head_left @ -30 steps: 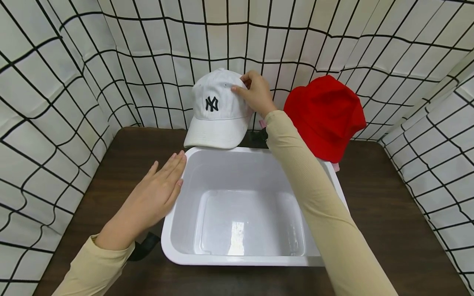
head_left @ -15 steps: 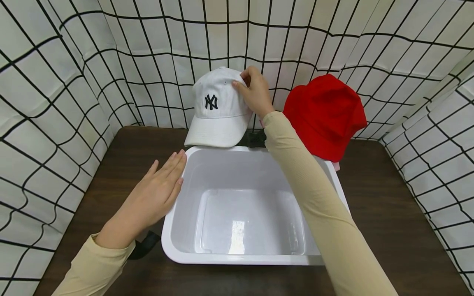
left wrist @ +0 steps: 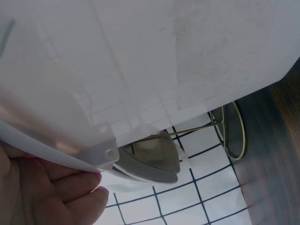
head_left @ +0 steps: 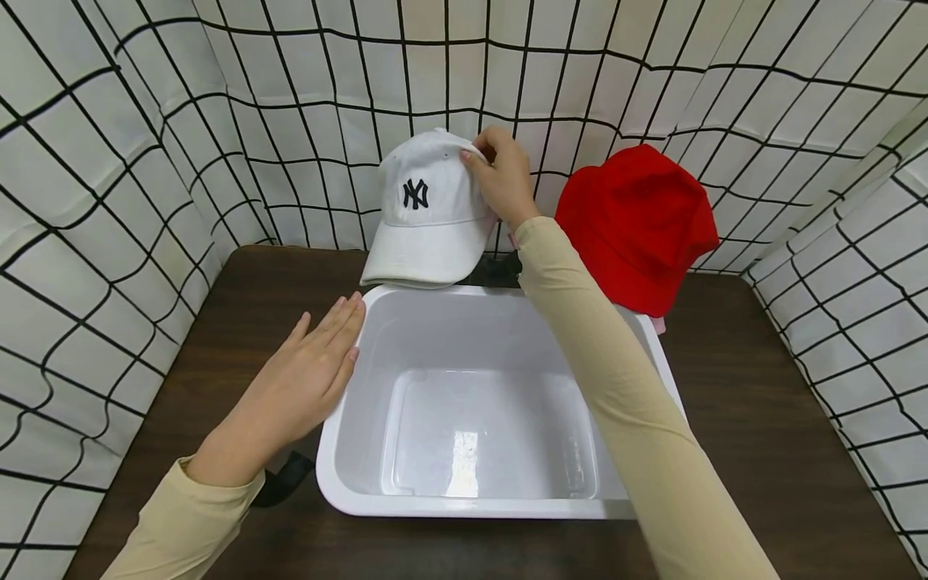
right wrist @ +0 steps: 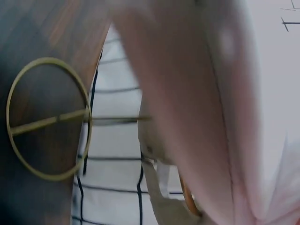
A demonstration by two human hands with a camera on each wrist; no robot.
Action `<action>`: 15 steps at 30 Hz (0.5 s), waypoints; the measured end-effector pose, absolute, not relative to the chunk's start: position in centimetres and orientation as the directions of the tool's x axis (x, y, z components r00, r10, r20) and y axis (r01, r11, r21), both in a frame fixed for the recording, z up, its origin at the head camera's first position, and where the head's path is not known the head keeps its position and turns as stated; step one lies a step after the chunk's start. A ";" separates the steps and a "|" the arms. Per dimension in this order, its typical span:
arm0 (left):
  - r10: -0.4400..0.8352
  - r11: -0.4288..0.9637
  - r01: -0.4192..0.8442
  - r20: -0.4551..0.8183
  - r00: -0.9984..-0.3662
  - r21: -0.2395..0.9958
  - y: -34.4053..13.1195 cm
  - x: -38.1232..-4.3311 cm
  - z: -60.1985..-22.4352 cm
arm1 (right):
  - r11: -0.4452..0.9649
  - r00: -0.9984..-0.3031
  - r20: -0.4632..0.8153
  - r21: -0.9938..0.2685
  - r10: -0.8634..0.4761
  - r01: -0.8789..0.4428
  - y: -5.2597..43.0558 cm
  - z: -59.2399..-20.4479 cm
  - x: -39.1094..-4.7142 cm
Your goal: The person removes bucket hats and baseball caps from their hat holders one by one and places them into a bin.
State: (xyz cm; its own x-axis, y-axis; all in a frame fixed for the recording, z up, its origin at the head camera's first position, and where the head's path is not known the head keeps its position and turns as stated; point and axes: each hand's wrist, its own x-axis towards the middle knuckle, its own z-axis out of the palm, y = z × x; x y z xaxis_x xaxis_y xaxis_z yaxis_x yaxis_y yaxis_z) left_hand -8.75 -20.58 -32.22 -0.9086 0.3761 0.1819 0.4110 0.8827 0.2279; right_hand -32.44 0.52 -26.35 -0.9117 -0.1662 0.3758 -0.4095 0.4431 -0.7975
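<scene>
A white baseball cap (head_left: pixel 435 209) with a dark NY emblem stands behind the basin, its brim over the far rim. My right hand (head_left: pixel 505 173) pinches the right side of its crown between thumb and fingers. My left hand (head_left: pixel 304 374) lies with straight fingers along the left rim of the white basin (head_left: pixel 387 507). In the left wrist view, fingertips (left wrist: pixel 84 187) show right at the rim, and the cap's underside (left wrist: pixel 150 161) appears beyond. The right wrist view catches the cap's back strap (right wrist: pixel 164 206), partly hidden by a blurred pinkish shape.
A red bucket hat (head_left: pixel 638 229) stands at the basin's far right corner. The cap is on a gold wire stand with a round base (right wrist: pixel 49 176). Black wire grid panels (head_left: pixel 406 80) over white sheeting enclose the dark wooden table (head_left: pixel 754 419).
My right thumb and fingers have slid slightly up and right on the cap's crown, which shifts a little with them. The left hand, basin and red hat stay put.
</scene>
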 end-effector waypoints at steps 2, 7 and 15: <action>0.376 0.882 0.411 0.181 -0.909 0.230 -20.6 -8.7 -32.2 | 0.378 -0.921 0.359 -0.839 -0.153 -0.390 0.4 -26.6 -32.5; 0.374 0.882 0.407 0.176 -0.911 0.236 -20.6 -8.7 -32.2 | 0.281 -0.935 0.332 -0.892 -0.126 -0.355 0.2 -26.7 -32.7; 0.372 0.885 0.404 0.169 -0.913 0.230 -20.6 -8.6 -32.2 | 0.255 -0.928 0.366 -0.892 -0.076 -0.373 0.0 -26.2 -32.7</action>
